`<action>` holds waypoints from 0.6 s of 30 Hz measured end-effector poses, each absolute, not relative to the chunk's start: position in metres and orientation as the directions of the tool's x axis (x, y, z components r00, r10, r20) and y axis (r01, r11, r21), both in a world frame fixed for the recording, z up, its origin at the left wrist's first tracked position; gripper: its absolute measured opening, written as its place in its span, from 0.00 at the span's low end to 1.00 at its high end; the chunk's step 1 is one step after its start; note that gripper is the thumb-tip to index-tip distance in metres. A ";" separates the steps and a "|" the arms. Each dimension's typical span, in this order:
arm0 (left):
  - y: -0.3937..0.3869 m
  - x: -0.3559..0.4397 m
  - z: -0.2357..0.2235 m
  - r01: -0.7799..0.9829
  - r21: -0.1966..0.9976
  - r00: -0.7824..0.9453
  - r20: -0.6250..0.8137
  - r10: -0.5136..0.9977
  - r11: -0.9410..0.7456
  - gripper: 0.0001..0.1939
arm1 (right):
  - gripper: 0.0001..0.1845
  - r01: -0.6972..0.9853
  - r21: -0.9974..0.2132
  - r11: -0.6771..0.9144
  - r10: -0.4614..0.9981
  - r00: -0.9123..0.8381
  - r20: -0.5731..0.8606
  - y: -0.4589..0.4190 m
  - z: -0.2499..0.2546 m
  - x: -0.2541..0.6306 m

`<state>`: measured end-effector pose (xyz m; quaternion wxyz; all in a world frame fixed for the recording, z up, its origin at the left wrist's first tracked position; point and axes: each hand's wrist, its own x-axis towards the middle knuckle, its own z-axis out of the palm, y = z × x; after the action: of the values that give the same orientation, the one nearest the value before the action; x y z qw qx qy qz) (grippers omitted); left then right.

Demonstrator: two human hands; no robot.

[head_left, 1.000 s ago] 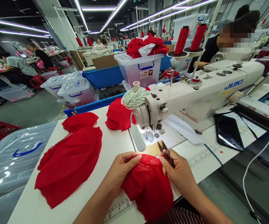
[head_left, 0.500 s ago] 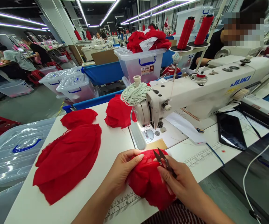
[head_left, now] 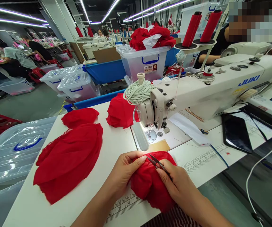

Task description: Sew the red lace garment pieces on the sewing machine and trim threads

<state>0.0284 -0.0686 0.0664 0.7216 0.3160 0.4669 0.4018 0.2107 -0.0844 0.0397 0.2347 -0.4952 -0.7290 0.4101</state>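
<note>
"What's on the tabletop (head_left: 113, 143)?"

"A sewing machine (head_left: 204, 88), and red pieces (head_left: 71, 154) toward the left edge."

"And the red cloth (head_left: 150, 186)?"

"At the near edge, in front of the machine."

"The hands?"

"Left hand (head_left: 124, 168) pinches the cloth's upper rim, thumb on top; right hand (head_left: 177, 178) grips the snips (head_left: 160, 165), blades over the cloth."

Black-screened device (head_left: 236, 132), lidded bin (head_left: 6, 157) with blue handle (head_left: 27, 145), red thread cones (head_left: 192, 30)
</note>
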 end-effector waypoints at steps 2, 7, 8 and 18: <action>-0.069 0.029 0.068 -0.293 0.826 0.240 -0.424 0.873 0.482 0.11 | 0.15 0.529 -0.828 0.184 0.915 -0.400 -0.052 -0.084 0.040 0.210; -0.069 0.032 0.072 -0.284 0.825 0.206 -0.446 0.871 0.489 0.12 | 0.15 0.524 -0.824 0.215 0.916 -0.401 -0.016 -0.085 0.041 0.211; -0.069 0.032 0.072 -0.283 0.824 0.202 -0.449 0.871 0.490 0.12 | 0.15 0.525 -0.822 0.219 0.915 -0.403 -0.013 -0.086 0.041 0.211; -0.068 0.030 0.069 -0.279 0.823 0.231 -0.443 0.866 0.496 0.13 | 0.16 0.442 -0.877 0.187 0.917 -0.399 -0.005 -0.084 0.041 0.209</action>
<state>0.0305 -0.0677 0.0693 0.7216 0.3081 0.4766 0.3966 0.2090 -0.0839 0.0408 0.2779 -0.4728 -0.7185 0.4278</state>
